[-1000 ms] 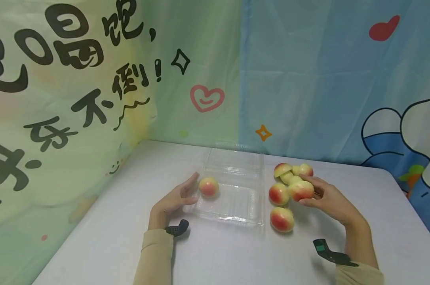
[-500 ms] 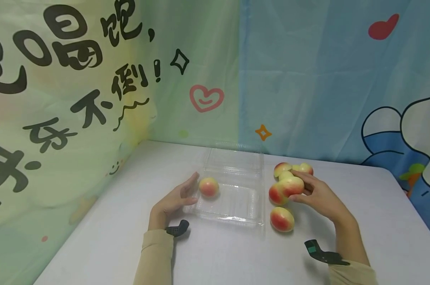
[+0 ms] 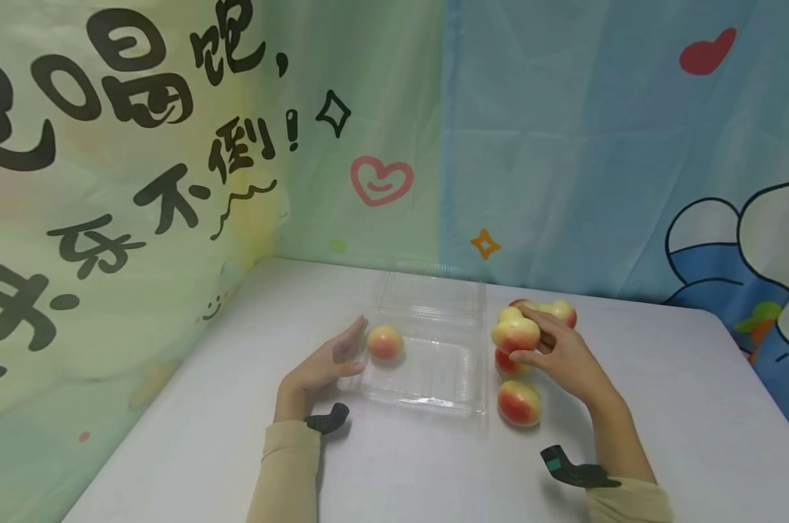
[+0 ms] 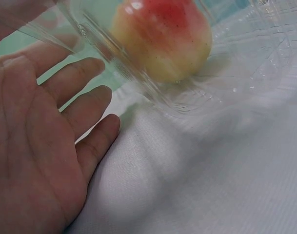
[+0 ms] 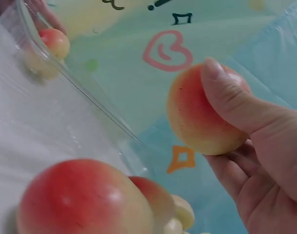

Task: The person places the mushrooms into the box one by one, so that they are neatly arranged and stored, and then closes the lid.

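My right hand (image 3: 561, 356) grips a toy mushroom (image 3: 517, 335) with a smooth red-and-yellow cap; a pale yellow knob shows on its far side. In the right wrist view, the thumb lies over the red part of the mushroom (image 5: 194, 114) and fingers curl beneath. My left hand (image 3: 325, 367) is spread beside the left wall of a clear plastic clamshell box (image 3: 434, 370), fingertips right at the wall. Inside that box, at the left, sits a round red-and-yellow piece (image 3: 385, 344), seen through the plastic in the left wrist view.
Right of the box, another red-and-yellow piece (image 3: 519, 404) lies nearest on the white table (image 3: 401, 472). One more (image 3: 508, 362) is partly covered by the held mushroom. Behind the right hand lie others (image 3: 564, 312) with pale stems. The box's lid (image 3: 430, 290) lies folded back towards the printed curtain.
My right hand has carried the mushroom leftward and slightly away, over the other pieces towards the box. The left hand has stayed in place beside the box.
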Motion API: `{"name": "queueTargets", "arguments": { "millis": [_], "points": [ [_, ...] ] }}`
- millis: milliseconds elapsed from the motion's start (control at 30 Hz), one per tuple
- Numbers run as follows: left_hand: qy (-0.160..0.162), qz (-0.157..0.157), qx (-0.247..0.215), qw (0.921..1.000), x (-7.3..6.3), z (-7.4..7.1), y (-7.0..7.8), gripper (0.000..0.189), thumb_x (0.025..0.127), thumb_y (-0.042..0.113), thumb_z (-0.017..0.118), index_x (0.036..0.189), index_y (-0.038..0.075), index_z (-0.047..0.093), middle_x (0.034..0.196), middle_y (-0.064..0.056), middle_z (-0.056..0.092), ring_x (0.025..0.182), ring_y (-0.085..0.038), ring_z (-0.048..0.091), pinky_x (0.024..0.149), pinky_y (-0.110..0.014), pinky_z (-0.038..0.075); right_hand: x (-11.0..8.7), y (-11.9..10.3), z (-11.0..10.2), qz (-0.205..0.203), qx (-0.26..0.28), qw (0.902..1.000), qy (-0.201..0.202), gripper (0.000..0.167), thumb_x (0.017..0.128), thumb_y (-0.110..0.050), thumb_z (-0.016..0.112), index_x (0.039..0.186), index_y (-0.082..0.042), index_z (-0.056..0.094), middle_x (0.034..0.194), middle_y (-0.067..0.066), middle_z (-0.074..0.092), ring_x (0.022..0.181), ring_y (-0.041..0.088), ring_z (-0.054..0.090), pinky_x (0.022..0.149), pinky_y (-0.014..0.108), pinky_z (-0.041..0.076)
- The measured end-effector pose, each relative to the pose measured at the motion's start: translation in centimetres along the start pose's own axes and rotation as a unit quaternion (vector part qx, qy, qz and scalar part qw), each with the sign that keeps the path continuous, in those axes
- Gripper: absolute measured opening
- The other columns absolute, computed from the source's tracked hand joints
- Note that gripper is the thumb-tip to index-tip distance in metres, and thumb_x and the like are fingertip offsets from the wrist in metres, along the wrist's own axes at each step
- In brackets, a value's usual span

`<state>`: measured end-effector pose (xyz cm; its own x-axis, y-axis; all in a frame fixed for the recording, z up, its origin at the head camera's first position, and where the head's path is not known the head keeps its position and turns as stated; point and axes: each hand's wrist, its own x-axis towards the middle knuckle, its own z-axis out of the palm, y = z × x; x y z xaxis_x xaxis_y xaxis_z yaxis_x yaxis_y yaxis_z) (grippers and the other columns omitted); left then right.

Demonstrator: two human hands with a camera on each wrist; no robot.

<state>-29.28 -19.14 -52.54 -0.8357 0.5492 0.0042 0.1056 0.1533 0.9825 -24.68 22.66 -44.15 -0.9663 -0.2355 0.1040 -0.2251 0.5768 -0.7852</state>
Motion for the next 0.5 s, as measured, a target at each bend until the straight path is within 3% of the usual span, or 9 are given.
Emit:
{"name": "queueTargets", "arguments": {
  "millis": [133,233,367,500],
  "points": [
    [-0.001,-0.001,0.001,1.0000,0.1,0.0,0.0,0.089,0.084,0.004,0.067,0.153,0.019,0.013,0.160,0.009,0.011,0.148,-0.009,0.009,0.121,-0.034,0.007,0.4,-0.3,1.0,-0.023,0.029,0.9993,0.011,0.081,0.081,-0.035,0.073,0.148,-0.011,0.033,0.147,0.013,0.039,0.127,0.029,0.048,0.091,0.000,0.037],
    [-0.001,0.000,0.006,1.0000,0.1,0.0,0.0,0.090,0.084,0.004,0.067,0.154,0.018,0.012,0.160,0.007,0.011,0.148,-0.009,0.008,0.121,-0.033,0.007,0.6,-0.7,1.7,-0.014,0.029,0.9994,0.012,0.083,0.080,-0.035,0.074,0.148,-0.008,0.033,0.148,0.016,0.035,0.128,0.031,0.047,0.097,0.010,0.042],
    [-0.003,0.002,0.016,0.9999,0.0,0.0,0.1,0.091,0.084,0.004,0.067,0.154,0.017,0.011,0.161,0.005,0.009,0.148,-0.011,0.007,0.120,-0.034,0.007,1.0,-0.8,3.0,-0.019,0.021,0.9994,0.022,0.082,0.080,-0.032,0.075,0.147,-0.005,0.034,0.146,0.020,0.035,0.128,0.034,0.046,0.101,0.034,0.043],
    [-0.008,0.010,0.020,0.9997,-0.1,0.1,0.2,0.090,0.085,0.004,0.066,0.154,0.015,0.010,0.161,0.001,0.008,0.148,-0.016,0.007,0.120,-0.036,0.007,1.3,-1.1,4.2,-0.024,0.030,0.9986,0.036,0.082,0.078,-0.028,0.077,0.146,-0.004,0.036,0.142,0.020,0.039,0.123,0.034,0.050,0.098,0.039,0.045]
  ]
}}
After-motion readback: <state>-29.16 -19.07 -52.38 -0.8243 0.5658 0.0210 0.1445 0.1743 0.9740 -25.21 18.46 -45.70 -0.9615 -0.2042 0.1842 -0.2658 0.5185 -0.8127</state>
